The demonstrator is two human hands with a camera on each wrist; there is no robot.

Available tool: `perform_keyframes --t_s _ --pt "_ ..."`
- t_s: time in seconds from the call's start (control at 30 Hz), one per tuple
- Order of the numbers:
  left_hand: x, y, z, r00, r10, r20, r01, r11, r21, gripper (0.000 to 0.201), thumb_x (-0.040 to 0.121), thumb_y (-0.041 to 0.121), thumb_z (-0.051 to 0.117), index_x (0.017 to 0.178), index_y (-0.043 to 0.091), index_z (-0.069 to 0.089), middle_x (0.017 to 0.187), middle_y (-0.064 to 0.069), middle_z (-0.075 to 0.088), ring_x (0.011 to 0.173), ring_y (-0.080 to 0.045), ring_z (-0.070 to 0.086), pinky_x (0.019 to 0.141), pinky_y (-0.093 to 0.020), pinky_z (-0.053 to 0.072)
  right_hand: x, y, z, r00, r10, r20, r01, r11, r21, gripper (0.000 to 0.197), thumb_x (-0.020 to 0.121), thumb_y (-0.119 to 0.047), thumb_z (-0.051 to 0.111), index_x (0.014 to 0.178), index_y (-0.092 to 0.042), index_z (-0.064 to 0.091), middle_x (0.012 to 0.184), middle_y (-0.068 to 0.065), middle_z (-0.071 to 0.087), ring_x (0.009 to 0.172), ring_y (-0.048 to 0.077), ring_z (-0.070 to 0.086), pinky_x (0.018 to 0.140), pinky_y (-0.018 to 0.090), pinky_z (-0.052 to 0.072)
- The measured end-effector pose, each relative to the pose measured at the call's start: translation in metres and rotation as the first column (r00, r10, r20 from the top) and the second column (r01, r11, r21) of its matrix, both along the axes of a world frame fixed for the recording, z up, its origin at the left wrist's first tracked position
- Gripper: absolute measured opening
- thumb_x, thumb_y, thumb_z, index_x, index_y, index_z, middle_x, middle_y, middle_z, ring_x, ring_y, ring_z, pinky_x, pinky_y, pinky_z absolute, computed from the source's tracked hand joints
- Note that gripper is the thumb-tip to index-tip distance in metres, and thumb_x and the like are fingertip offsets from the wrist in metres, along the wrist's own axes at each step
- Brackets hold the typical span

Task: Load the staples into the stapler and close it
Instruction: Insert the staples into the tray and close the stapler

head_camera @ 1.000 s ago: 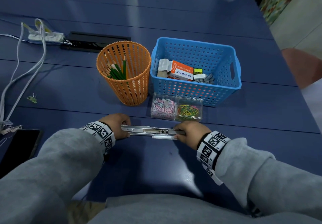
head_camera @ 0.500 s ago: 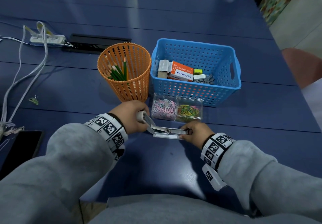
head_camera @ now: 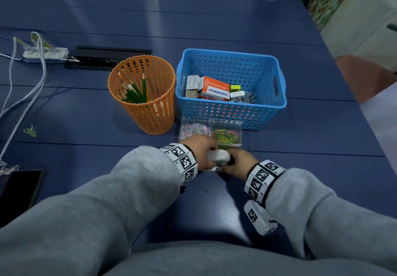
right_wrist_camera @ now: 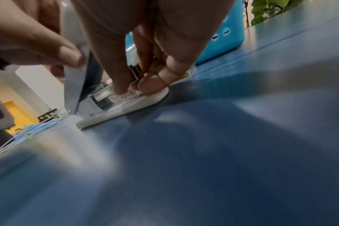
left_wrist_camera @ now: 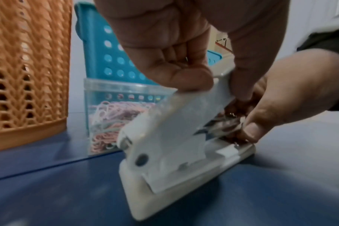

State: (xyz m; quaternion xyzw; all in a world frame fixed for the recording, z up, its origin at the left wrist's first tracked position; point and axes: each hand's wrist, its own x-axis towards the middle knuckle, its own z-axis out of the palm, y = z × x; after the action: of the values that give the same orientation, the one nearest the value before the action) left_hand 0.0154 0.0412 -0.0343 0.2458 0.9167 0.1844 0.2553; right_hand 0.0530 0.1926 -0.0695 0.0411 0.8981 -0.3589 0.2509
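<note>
A white stapler [head_camera: 218,157] [left_wrist_camera: 170,146] [right_wrist_camera: 114,105] lies on the blue table in front of me. Its top arm is swung partway down over the metal magazine, with a gap still showing between them. My left hand [head_camera: 202,149] [left_wrist_camera: 184,71] grips the top arm between thumb and fingers. My right hand [head_camera: 238,162] [right_wrist_camera: 143,79] holds the front end of the magazine and base with curled fingers. Staples inside the magazine cannot be made out.
Just behind the hands stands a clear two-part box of paper clips [head_camera: 211,133]. A blue basket [head_camera: 232,108] with small boxes and an orange pencil cup [head_camera: 142,95] stand further back. Cables [head_camera: 25,86] and a dark phone [head_camera: 19,192] lie at the left.
The stapler lay fully spread flat a second ago. My left hand has swung the top arm up and over to the right, down toward the magazine, while the right hand stayed at the front end.
</note>
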Motion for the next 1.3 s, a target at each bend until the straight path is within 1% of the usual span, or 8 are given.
perform_keyframes --t_s 0.17,0.33,0.57,0.77,0.87,1.07,1.17,1.3 --pt "0.001 0.009 -0.011 1.0 -0.02 0.015 0.021 0.999 -0.028 0.033 0.072 0.026 0.071 0.102 0.015 0.063 0.109 -0.01 0.063 0.098 -0.029 0.059 0.084 -0.038 0.05 0.006 0.003 -0.004 0.999 0.042 -0.034 -0.042 0.999 -0.013 0.037 0.068 -0.021 0.077 0.101 -0.011 0.063 0.104 0.014 0.063 0.088 0.022 0.058 0.073 0.025 0.043" --pt "0.002 0.008 -0.017 0.998 -0.062 0.022 0.063 0.998 -0.014 0.037 0.073 0.026 0.071 0.107 0.012 0.061 0.113 -0.015 0.058 0.102 -0.032 0.057 0.088 -0.042 0.05 0.01 0.005 0.001 0.997 0.037 -0.061 -0.039 0.999 -0.022 0.045 0.076 -0.031 0.07 0.116 -0.014 0.057 0.104 0.003 0.047 0.098 0.017 0.05 0.085 0.025 0.039" --pt "0.002 -0.014 -0.019 0.992 -0.125 -0.006 0.124 0.99 -0.073 0.043 0.076 0.021 0.067 0.118 0.016 0.057 0.121 -0.012 0.054 0.114 -0.031 0.049 0.097 -0.041 0.044 0.005 0.007 0.002 0.972 0.233 -0.037 -0.225 0.963 0.151 0.045 0.082 -0.039 0.06 0.119 -0.013 0.053 0.12 0.014 0.054 0.111 0.029 0.051 0.095 0.034 0.042" --pt "0.006 -0.036 -0.029 0.998 -0.061 0.026 0.064 0.984 -0.168 0.037 0.08 0.027 0.065 0.113 0.014 0.055 0.123 -0.013 0.055 0.117 -0.033 0.048 0.099 -0.043 0.043 0.004 0.004 -0.001 0.997 0.048 0.054 -0.052 0.996 0.07 0.044 0.082 -0.052 0.053 0.113 -0.021 0.058 0.11 0.004 0.063 0.103 0.021 0.059 0.091 0.032 0.046" --pt "0.007 -0.031 -0.029 0.997 -0.071 0.024 0.074 0.981 -0.18 0.031 0.083 0.023 0.061 0.11 0.01 0.054 0.121 -0.015 0.057 0.114 -0.032 0.05 0.094 -0.039 0.042 0.001 0.0 0.001 0.987 0.13 0.093 -0.139 0.986 0.097 0.041 0.085 -0.049 0.05 0.111 -0.019 0.06 0.111 0.006 0.064 0.105 0.022 0.059 0.094 0.035 0.047" --pt "0.01 -0.029 -0.023 0.988 -0.152 0.002 0.149 0.964 -0.222 0.032 0.084 0.021 0.059 0.112 0.009 0.05 0.122 -0.017 0.053 0.114 -0.034 0.046 0.092 -0.038 0.04 0.0 0.0 0.004 0.969 0.206 0.139 -0.214 0.976 0.042 0.046 0.086 -0.04 0.054 0.127 -0.018 0.049 0.13 0.007 0.052 0.118 0.021 0.052 0.106 0.033 0.04" --pt "0.01 -0.03 -0.02 0.988 -0.147 -0.056 0.134 0.972 -0.194 0.032 0.084 0.019 0.058 0.113 0.011 0.049 0.122 -0.014 0.053 0.115 -0.034 0.044 0.094 -0.041 0.039 -0.002 0.005 0.006 0.953 0.215 0.214 -0.21 0.977 -0.047 0.042 0.086 -0.04 0.055 0.121 -0.016 0.053 0.12 0.005 0.06 0.107 0.018 0.057 0.097 0.031 0.043" --pt "0.006 -0.033 -0.008 0.983 -0.097 -0.159 0.087 0.994 -0.064 0.028 0.08 0.016 0.058 0.108 0.015 0.054 0.114 -0.011 0.057 0.11 -0.031 0.047 0.094 -0.043 0.043 -0.004 0.013 0.017 0.94 0.142 0.311 -0.045 0.953 -0.298 0.012 0.086 -0.03 0.058 0.088 -0.019 0.054 0.076 0.007 0.058 0.067 0.017 0.055 0.061 0.024 0.05"
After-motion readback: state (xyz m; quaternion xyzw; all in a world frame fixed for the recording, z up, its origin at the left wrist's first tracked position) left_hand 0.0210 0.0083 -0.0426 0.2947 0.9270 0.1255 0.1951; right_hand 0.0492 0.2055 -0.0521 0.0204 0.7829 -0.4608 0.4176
